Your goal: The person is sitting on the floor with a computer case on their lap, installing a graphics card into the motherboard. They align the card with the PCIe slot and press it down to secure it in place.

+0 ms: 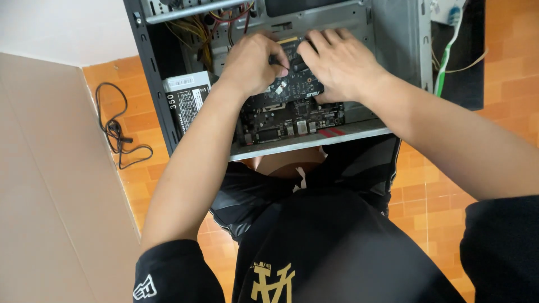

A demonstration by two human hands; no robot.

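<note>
- black cable (115,132) coiled on orange tile floor (438,196), left of case
- power supply (187,101) in open computer case (404,39), left corner
- left hand (251,64) curled tight, fingers pressing on motherboard (289,109); held object not visible
- right hand (337,62) half-open, fingers flat on same board's upper edge
- green cable (447,53) far right
</note>
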